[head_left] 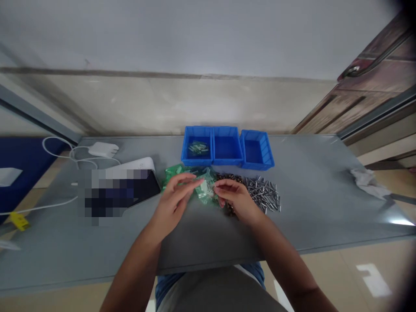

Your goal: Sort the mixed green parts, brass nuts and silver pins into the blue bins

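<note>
A clear, green-tinted plastic bag (204, 195) lies on the table between my hands, with small pale pieces showing in it. My left hand (173, 201) reaches over the bag's left side, fingers stretched out and apart. At the bag's right edge, my right hand (238, 197) is closed in a pinch; what sits between its fingertips is too small to make out. Beneath and behind that hand spreads a pile of brown-bronze small parts (230, 211). Shiny silver pins (264, 195) lie in a heap just right of it. Brighter green plastic (172, 172) shows behind my left hand.
Three blue bins stand in a row behind the bag: the left bin (185, 149) holds small greenish pieces, beside the middle bin (226, 162) and right bin (258, 166). A dark-screened device (146, 188), white charger (103, 149) and cables lie left. Crumpled white tissue (368, 182) lies far right.
</note>
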Motion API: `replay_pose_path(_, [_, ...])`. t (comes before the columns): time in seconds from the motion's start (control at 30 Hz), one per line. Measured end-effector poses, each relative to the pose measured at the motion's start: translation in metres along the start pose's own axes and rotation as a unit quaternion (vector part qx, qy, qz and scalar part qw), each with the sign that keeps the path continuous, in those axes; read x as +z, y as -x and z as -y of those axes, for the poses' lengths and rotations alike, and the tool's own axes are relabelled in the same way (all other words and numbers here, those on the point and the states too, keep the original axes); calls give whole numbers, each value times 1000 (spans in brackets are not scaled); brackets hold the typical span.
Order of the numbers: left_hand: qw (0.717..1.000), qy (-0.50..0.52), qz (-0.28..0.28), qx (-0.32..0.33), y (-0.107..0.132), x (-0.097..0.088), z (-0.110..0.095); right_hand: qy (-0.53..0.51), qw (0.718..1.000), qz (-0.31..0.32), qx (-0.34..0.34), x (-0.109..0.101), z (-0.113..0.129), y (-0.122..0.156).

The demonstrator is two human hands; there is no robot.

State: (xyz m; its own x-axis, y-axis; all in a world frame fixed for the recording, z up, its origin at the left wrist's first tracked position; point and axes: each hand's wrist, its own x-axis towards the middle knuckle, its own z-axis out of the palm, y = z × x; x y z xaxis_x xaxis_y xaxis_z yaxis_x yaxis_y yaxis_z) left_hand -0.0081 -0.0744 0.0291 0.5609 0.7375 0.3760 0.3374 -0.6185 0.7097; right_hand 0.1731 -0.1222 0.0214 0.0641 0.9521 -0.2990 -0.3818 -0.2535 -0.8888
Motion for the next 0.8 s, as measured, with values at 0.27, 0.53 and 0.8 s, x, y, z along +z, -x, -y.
replay_pose_path(0.27, [997,9,-34,-67,-2,3,5,32,996,65,-45,3,6,7])
replay_pose_path(0.53, [989,109,-28,-96,0,8,-1,163,983,-2,-90,4,-9,3])
replay_pose_path(0.8, [998,42,-13,-51,0,8,-1,198,974,-27,-107,1,-9,2])
